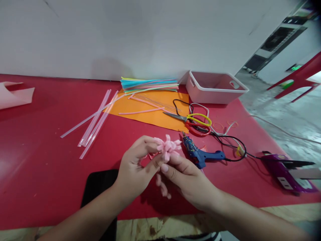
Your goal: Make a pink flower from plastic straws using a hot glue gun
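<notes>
A small pink fuzzy flower [168, 146] is pinched between both hands above the red tabletop [62, 180]. My left hand [136, 164] holds it from the left, its thumb pressed near the flower's base. From the right, my right hand [187, 177] grips just below the petals, thumb and fingers closed. A curled pink fuzzy piece [163, 188] hangs beneath the hands; whether it joins the flower is hidden. Just right of the hands lies a blue glue gun [200, 154].
Scissors [198, 120] rest by an orange sheet [150, 115], with colored pipe cleaners [150, 85] behind. Clear sticks [95, 124] lie left, a pink basket [215, 95] back right, a purple power strip [286, 174] far right. A black flat object [96, 187] lies under my left forearm.
</notes>
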A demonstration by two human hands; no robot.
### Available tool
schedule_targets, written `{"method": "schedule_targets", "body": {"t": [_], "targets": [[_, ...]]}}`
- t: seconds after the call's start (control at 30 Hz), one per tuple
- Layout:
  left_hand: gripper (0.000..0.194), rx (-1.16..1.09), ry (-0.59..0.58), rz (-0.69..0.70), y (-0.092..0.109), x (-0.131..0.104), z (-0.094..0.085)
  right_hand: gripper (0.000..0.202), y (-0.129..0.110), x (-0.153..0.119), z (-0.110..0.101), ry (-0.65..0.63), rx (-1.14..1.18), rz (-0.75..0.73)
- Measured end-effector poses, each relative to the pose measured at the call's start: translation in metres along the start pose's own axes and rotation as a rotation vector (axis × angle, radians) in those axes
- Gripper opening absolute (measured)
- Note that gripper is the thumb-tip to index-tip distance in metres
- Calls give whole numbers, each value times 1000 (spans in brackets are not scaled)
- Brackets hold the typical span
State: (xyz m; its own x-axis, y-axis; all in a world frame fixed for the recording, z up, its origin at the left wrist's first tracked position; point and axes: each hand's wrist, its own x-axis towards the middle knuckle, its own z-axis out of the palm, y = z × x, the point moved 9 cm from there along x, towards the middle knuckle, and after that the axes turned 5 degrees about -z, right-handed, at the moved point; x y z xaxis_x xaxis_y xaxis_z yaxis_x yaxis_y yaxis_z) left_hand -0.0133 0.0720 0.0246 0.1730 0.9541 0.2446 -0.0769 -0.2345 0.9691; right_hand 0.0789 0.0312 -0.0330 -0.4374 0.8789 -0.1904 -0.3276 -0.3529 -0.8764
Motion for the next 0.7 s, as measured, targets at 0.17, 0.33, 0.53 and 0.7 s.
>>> {"method": "schedule_targets", "body": {"t": [0.17, 0.33, 0.53, 0.7], "targets": [[11, -32, 111, -125, -11, 5, -9, 37, -17, 2, -14, 46, -237, -21], [16, -82, 85, -208, -19, 4, -6, 37, -16, 5, -18, 55, -254, -49], [13, 2, 91, -99, -14, 1, -10, 35, -3, 3, -15, 47, -85, 59], [19, 39, 74, -72, -8, -1, -7, 33, 5, -1, -15, 50, -167, 89]]}}
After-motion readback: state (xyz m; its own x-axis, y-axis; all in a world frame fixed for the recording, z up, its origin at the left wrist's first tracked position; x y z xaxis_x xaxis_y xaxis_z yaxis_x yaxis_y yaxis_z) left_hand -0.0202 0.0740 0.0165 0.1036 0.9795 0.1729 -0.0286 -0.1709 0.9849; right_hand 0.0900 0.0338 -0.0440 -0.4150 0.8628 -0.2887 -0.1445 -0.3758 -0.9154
